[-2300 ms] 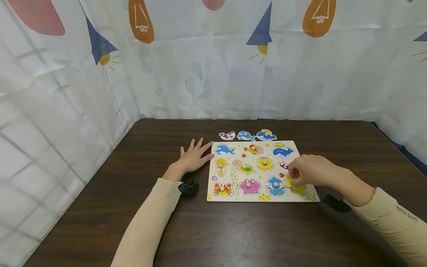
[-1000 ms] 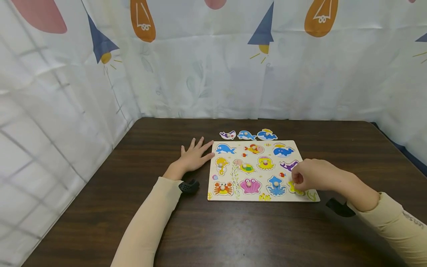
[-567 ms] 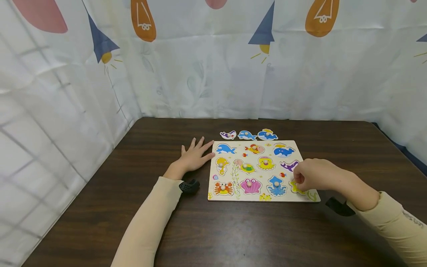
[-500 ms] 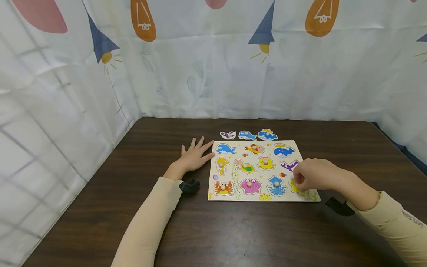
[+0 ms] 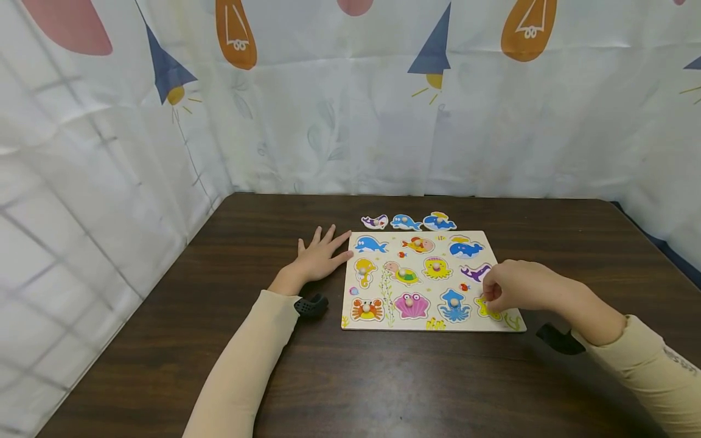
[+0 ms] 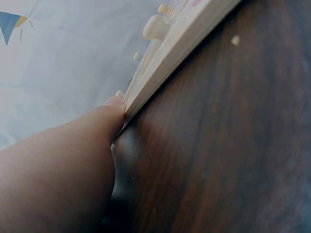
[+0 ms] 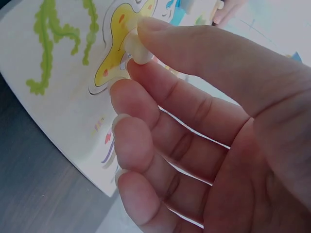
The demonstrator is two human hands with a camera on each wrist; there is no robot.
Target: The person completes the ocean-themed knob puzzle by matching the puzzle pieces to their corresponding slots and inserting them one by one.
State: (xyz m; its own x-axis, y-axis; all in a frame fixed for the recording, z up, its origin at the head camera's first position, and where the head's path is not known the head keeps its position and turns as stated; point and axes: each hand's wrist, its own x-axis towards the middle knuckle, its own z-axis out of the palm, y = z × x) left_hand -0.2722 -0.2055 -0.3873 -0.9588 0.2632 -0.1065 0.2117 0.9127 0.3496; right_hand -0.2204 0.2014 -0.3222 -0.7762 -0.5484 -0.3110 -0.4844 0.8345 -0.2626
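Observation:
A sea-animal peg puzzle board (image 5: 421,325) lies on the table. My right hand (image 5: 520,285) pinches the round knob of the yellow starfish piece (image 5: 484,309) between thumb and index finger, at the board's near right corner. In the right wrist view the starfish piece (image 7: 116,46) lies within its matching outline, its knob (image 7: 138,47) at the thumb tip. My left hand (image 5: 316,261) rests with spread fingers at the board's left edge. Its thumb (image 6: 114,109) touches that edge in the left wrist view.
Behind the board lie three loose pieces: a purple whale (image 5: 375,222), a blue dolphin (image 5: 405,222) and a blue whale (image 5: 439,222). Several knobbed pieces sit in the board, among them a crab (image 5: 367,310) and a pink shell (image 5: 412,306). A patterned curtain (image 5: 339,134) borders the dark table (image 5: 350,389).
The starfish piece has gone from above the board, off its outline, down into it. My right hand moved slightly right and down with it, uncovering the purple whale outline. My left hand stays.

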